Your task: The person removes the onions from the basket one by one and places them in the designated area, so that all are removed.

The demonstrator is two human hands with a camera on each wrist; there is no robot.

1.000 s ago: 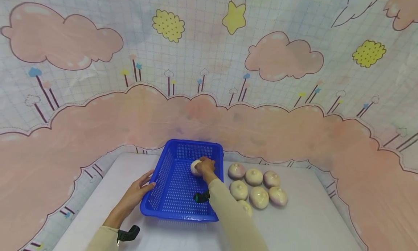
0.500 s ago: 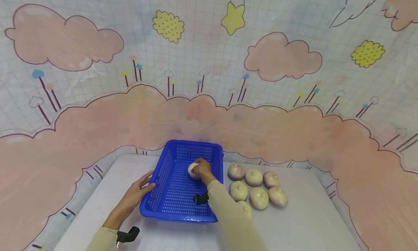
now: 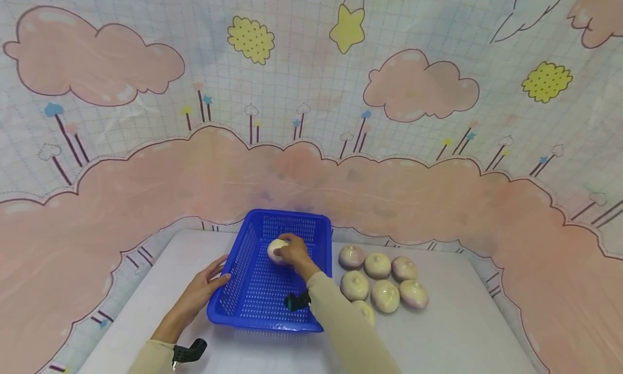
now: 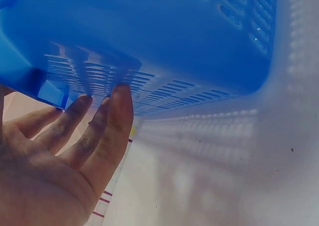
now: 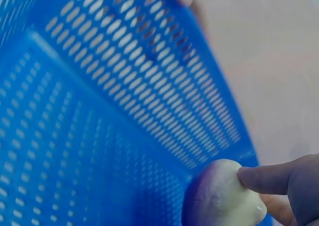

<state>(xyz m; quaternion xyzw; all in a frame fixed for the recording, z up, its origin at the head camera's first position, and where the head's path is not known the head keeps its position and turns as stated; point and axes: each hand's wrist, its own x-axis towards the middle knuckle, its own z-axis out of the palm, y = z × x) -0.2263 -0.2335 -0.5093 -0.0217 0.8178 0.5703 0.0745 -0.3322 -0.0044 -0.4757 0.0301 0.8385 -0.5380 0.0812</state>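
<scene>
In the head view a blue plastic basket (image 3: 263, 287) with slotted walls stands on the white table. My right hand (image 3: 296, 255) reaches inside it and holds a cream-and-purple turnip (image 3: 276, 252) between thumb and fingers, near the far left part. The right wrist view shows the thumb pressing the pale side of this turnip (image 5: 219, 196); its underside is cut off by the frame. At the basket's left side, my left hand (image 3: 201, 287) grips the rim, thumb over the edge. Its fingers (image 4: 117, 116) lie against the outer wall in the left wrist view.
Several more turnips (image 3: 385, 295) sit in loose rows on the white table (image 3: 452, 331), right of the basket. My right forearm partly hides the nearest one (image 3: 364, 312). A patterned cloth (image 3: 311, 185) with clouds hangs behind the table.
My right hand has moved left inside the basket with the turnip in its grip. My left hand stays at the rim, and the turnips on the table have not moved.
</scene>
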